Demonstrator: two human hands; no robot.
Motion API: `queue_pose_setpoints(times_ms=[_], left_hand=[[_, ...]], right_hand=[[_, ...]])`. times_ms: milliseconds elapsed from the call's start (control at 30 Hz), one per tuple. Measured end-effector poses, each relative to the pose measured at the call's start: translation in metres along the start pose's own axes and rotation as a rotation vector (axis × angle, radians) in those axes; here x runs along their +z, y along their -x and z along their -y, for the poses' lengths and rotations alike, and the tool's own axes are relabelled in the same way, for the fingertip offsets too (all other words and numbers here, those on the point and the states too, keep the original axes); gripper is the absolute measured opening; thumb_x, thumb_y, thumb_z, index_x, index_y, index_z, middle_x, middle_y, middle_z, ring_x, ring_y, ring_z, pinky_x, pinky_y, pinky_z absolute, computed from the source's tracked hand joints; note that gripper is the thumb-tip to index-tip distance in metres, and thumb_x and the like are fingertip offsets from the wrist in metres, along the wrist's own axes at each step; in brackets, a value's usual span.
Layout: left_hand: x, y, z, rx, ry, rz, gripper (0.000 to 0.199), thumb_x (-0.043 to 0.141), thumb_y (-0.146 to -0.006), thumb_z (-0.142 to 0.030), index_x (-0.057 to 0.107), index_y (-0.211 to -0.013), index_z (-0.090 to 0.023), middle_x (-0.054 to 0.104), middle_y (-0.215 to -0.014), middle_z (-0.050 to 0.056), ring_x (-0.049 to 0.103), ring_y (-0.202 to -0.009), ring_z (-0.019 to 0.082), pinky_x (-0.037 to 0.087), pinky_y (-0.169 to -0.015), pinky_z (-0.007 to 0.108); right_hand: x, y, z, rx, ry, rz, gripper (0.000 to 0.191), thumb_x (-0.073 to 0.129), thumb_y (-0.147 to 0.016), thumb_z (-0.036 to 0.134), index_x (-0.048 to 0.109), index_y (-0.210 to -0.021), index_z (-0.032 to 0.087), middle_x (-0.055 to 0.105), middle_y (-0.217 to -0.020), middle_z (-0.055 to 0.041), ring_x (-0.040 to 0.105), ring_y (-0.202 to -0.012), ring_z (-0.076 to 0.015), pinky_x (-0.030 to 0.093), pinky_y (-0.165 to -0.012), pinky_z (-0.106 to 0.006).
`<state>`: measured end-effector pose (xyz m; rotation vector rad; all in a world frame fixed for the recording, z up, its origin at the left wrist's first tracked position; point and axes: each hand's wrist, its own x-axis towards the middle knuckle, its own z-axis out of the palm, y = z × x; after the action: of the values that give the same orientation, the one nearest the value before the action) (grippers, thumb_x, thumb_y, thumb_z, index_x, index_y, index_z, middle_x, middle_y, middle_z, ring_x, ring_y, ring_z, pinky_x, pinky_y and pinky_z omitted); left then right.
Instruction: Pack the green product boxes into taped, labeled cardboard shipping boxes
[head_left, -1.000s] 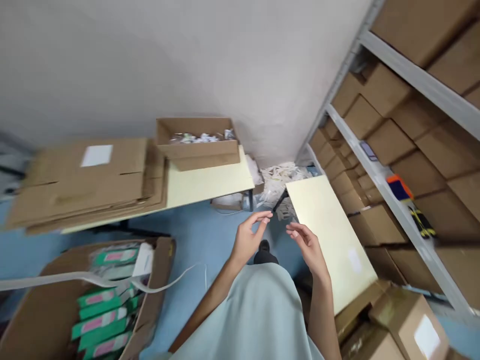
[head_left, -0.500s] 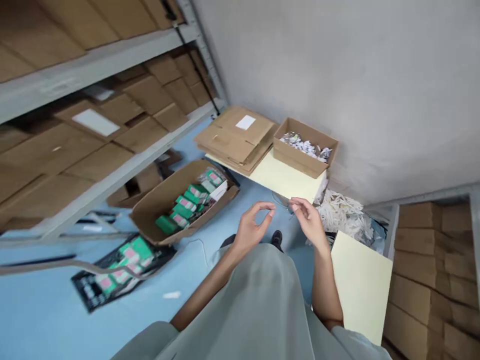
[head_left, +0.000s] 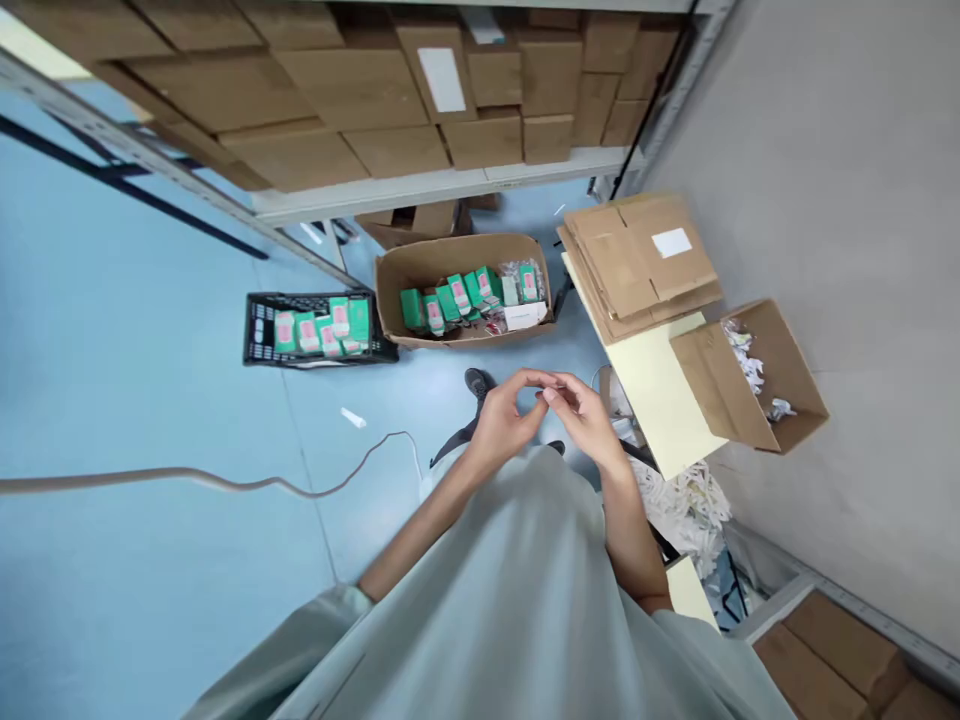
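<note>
Our left hand [head_left: 506, 425] and right hand [head_left: 591, 425] meet at curved fingertips, gripping nothing visible. The carton [head_left: 394, 285] of green boxes [head_left: 459, 293] stands on the floor ahead; stepping left, we could trip on the cable [head_left: 202, 478].

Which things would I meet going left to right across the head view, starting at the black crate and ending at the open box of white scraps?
Black crate → open carton with green packs → flattened cardboard stack → open box of white scraps.
</note>
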<state>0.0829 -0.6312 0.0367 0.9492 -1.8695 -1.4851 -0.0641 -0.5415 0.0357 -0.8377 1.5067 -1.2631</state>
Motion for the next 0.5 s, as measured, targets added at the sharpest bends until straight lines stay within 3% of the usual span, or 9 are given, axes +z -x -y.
queue_pose_setpoints(times_ms=[133,333,500], left_hand=[[-0.061,-0.039,0.032,-0.029,0.022,-0.049,0.015,0.065,-0.104,-0.029,0.078,-0.111,-0.025,0.085,-0.118,0.007,0.080,-0.112,0.024,0.064,-0.104,0.039],[-0.154,-0.096,0.070,-0.132,-0.027,-0.056,0.025,0.066,-0.095,-0.019,0.079,-0.115,-0.027,0.084,-0.121,0.007,0.078,-0.115,0.027,0.060,-0.112,0.045],[-0.208,-0.130,0.094,-0.214,-0.102,-0.158,0.037,0.071,-0.082,-0.010,0.074,-0.115,-0.025,0.083,-0.119,0.008,0.076,-0.115,0.031,0.058,-0.114,0.049]], right_hand=[[0.056,-0.076,0.004,0.038,0.058,0.102,0.054,0.068,-0.108,0.074,0.074,-0.133,0.027,0.082,-0.135,-0.0083,0.081,-0.124,-0.0260,0.065,-0.113,-0.039],[0.133,-0.190,0.016,0.111,0.131,0.245,0.041,0.072,-0.106,0.060,0.077,-0.130,0.027,0.084,-0.132,-0.0077,0.081,-0.125,-0.0274,0.066,-0.116,-0.043],[0.196,-0.258,0.020,0.177,0.188,0.274,0.032,0.070,-0.105,0.044,0.077,-0.132,0.027,0.085,-0.130,-0.0071,0.080,-0.130,-0.0267,0.065,-0.120,-0.043]])
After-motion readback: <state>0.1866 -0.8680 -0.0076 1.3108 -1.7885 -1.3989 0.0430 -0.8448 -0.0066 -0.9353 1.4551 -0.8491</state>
